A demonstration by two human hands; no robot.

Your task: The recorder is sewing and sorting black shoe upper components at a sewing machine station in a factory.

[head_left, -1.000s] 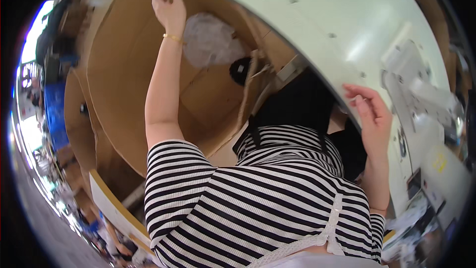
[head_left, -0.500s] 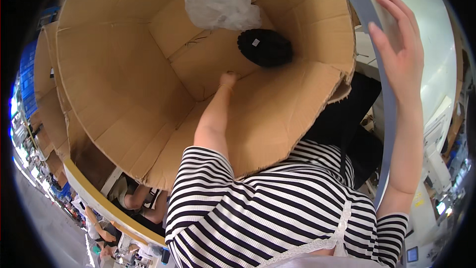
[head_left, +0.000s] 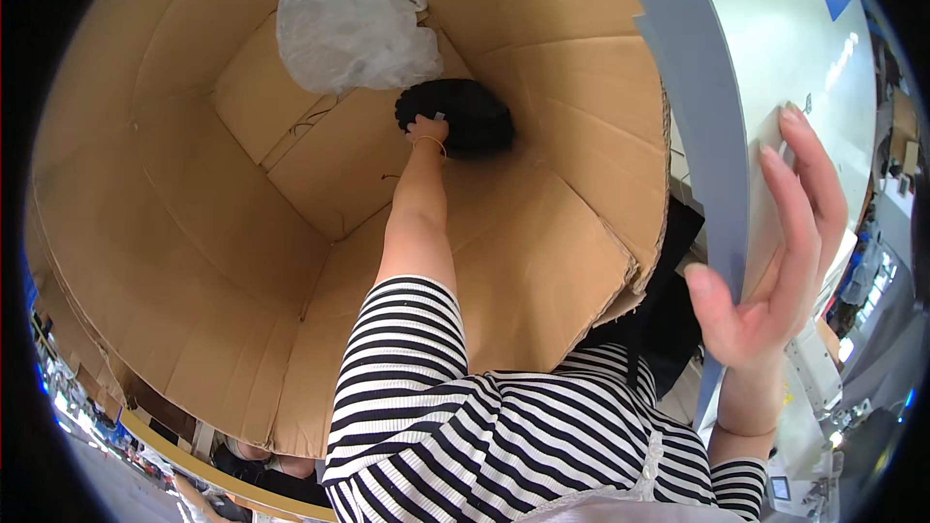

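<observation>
My left arm reaches deep into a big cardboard box (head_left: 223,174). At its end, my left hand (head_left: 427,129) has its fingers closed at the near edge of a black, rounded, soft-looking item (head_left: 475,121) with a scalloped rim and a small white label. That item lies against the box's inner wall, and its exact kind cannot be made out. My right hand (head_left: 785,242) is open, thumb and fingers apart, over the grey edge (head_left: 712,87) of a pale table and holding nothing.
Crumpled clear plastic (head_left: 354,24) lies in the box beyond the black item. The pale tabletop (head_left: 765,29) stands close along the box's right side. A yellow-edged surface (head_left: 218,470) runs at the lower left, with part of another person behind it.
My left hand has moved from the bare cardboard to the black item and closed on its edge. My right hand sits lower along the table edge. The view has shifted.
</observation>
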